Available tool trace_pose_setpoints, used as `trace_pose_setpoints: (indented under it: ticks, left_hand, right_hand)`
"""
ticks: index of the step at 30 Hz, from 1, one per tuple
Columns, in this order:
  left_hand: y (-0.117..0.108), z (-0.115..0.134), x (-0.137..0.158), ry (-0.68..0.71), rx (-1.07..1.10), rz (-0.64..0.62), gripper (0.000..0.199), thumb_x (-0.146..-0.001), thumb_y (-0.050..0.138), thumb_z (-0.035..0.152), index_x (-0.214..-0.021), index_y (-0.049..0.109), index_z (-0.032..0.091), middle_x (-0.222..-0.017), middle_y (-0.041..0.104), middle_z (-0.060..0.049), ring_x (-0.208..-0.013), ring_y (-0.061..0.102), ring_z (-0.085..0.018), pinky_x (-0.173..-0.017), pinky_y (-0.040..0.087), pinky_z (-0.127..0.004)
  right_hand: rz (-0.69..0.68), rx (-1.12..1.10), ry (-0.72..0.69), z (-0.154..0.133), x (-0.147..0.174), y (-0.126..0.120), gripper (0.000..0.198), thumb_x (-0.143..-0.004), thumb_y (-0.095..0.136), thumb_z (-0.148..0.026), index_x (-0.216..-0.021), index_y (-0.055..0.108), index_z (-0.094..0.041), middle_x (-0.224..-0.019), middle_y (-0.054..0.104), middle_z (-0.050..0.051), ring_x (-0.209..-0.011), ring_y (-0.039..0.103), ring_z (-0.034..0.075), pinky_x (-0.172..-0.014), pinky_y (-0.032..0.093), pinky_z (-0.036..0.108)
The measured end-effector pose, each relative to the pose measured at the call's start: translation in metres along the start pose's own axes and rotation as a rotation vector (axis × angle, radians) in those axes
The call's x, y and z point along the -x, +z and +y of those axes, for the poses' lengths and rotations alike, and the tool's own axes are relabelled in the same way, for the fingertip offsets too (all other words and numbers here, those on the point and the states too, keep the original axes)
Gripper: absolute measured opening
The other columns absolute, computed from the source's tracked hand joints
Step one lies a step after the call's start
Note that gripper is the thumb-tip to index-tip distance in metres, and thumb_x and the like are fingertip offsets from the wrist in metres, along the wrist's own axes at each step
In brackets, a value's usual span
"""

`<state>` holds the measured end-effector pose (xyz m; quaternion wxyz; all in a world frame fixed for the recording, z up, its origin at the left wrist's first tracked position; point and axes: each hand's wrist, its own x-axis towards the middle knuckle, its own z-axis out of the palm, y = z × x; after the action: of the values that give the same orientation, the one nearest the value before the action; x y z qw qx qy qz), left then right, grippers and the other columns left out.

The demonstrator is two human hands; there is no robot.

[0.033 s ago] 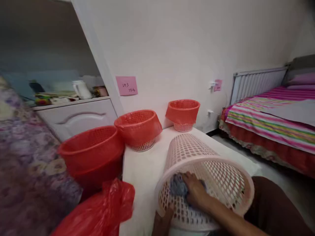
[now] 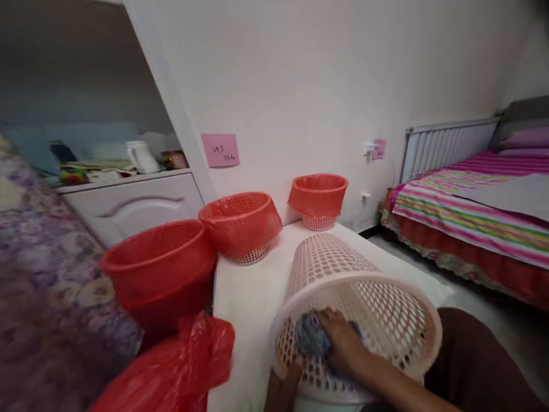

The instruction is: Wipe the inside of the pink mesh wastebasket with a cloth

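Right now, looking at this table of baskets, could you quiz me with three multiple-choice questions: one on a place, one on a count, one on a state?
1. Where is the right hand?
A. inside the pale basket
B. on the bed
C. on the red bag

2. How many baskets on the table wear red liners?
A. none
B. two
C. five

3. How does the pale basket lie?
A. upright
B. upside down
C. tipped toward the person

Answers:
1 A: the right hand presses a blue-grey cloth inside the pale basket.
2 B: one lined basket, another.
3 C: its mouth faces the camera, and the left hand is at its rim.
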<state>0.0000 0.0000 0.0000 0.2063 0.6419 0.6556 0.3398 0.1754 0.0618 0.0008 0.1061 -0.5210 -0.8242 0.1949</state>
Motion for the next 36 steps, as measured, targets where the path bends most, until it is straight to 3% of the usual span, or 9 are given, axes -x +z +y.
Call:
trace_pose_setpoints:
  ticks: [4,8,12,14,18,23,26,30,36]
  left_hand:
    - [0.005,0.0,0.007,-0.163,0.514,0.092,0.057,-0.082,0.057,0.051,-0.127,0.056,0.017,-0.127,0.063,-0.016,-0.118,0.059,-0.028,-0.107,0.039,-0.049]
    - [0.006,-0.002,0.011,-0.28,0.872,0.081,0.076,-0.071,0.067,0.053,-0.133,0.049,0.014,-0.129,0.062,-0.016,-0.124,0.053,-0.035,-0.111,0.034,-0.051]
    - [0.015,-0.006,0.013,-0.38,0.977,0.051,0.075,-0.07,0.069,0.051,-0.134,0.048,0.017,-0.134,0.058,-0.014,-0.132,0.045,-0.033,-0.113,0.031,-0.047]
    - [0.025,-0.009,0.014,-0.438,0.985,0.012,0.076,-0.068,0.07,0.05,-0.132,0.049,0.015,-0.134,0.058,-0.015,-0.131,0.046,-0.033,-0.112,0.034,-0.046]
    - [0.043,-0.016,0.014,-0.489,0.984,-0.033,0.077,-0.067,0.071,0.048,-0.132,0.048,0.013,-0.136,0.056,-0.015,-0.134,0.043,-0.032,-0.112,0.034,-0.043]
    - [0.039,-0.013,0.008,-0.399,1.009,-0.071,0.083,-0.067,0.071,0.048,-0.138,0.042,0.014,-0.136,0.056,-0.017,-0.129,0.048,-0.033,-0.108,0.039,-0.046]
    - [0.032,-0.009,0.002,-0.272,0.947,-0.033,0.094,-0.065,0.073,0.049,-0.143,0.034,0.016,-0.138,0.054,-0.017,-0.126,0.05,-0.036,-0.107,0.039,-0.051]
    - [0.034,-0.008,-0.002,-0.215,0.948,0.038,0.094,-0.067,0.07,0.052,-0.144,0.031,0.016,-0.142,0.049,-0.017,-0.13,0.047,-0.036,-0.108,0.038,-0.051]
    - [0.043,-0.019,0.001,-0.216,0.976,0.059,0.084,-0.066,0.071,0.053,-0.136,0.041,0.016,-0.142,0.049,-0.016,-0.135,0.041,-0.032,-0.115,0.029,-0.047]
  right_hand:
    - [-0.135,-0.1,-0.123,0.003,0.045,0.021,0.072,-0.05,0.069,-0.009,-0.122,0.059,-0.016,-0.129,0.055,0.016,-0.116,0.05,0.037,-0.098,0.041,0.047]
    - [0.036,-0.383,-0.224,0.011,0.048,-0.002,0.038,-0.068,0.055,-0.012,-0.103,0.065,-0.022,-0.108,0.066,0.006,-0.101,0.06,0.025,-0.09,0.047,0.038]
    - [0.384,-0.397,-0.102,0.02,0.0,-0.044,0.059,-0.056,0.052,-0.004,-0.112,0.061,-0.019,-0.116,0.063,0.009,-0.112,0.054,0.027,-0.099,0.041,0.04]
    - [0.448,-0.376,-0.038,0.024,-0.035,-0.054,0.052,-0.066,0.049,-0.008,-0.114,0.06,-0.022,-0.115,0.065,0.008,-0.114,0.053,0.027,-0.1,0.041,0.044]
    - [0.442,-0.316,0.043,0.032,-0.089,-0.04,0.035,-0.085,0.041,-0.017,-0.112,0.062,-0.026,-0.113,0.067,0.007,-0.112,0.056,0.025,-0.097,0.044,0.045]
    - [0.434,-0.198,0.111,0.041,-0.106,-0.013,0.031,-0.092,0.042,-0.027,-0.116,0.06,-0.021,-0.126,0.061,0.013,-0.12,0.051,0.029,-0.106,0.031,0.053]
    - [0.414,-0.151,0.123,0.044,-0.104,-0.013,0.034,-0.092,0.041,-0.029,-0.121,0.058,-0.022,-0.132,0.056,0.013,-0.123,0.047,0.03,-0.106,0.031,0.05]
    - [0.36,-0.109,0.125,0.036,-0.09,-0.017,0.051,-0.076,0.052,-0.009,-0.124,0.055,-0.025,-0.127,0.059,0.01,-0.119,0.049,0.029,-0.104,0.033,0.047]
    - [0.201,-0.047,-0.014,0.006,-0.006,0.006,0.067,-0.053,0.059,-0.003,-0.119,0.058,-0.013,-0.122,0.056,0.016,-0.107,0.052,0.032,-0.093,0.044,0.043]
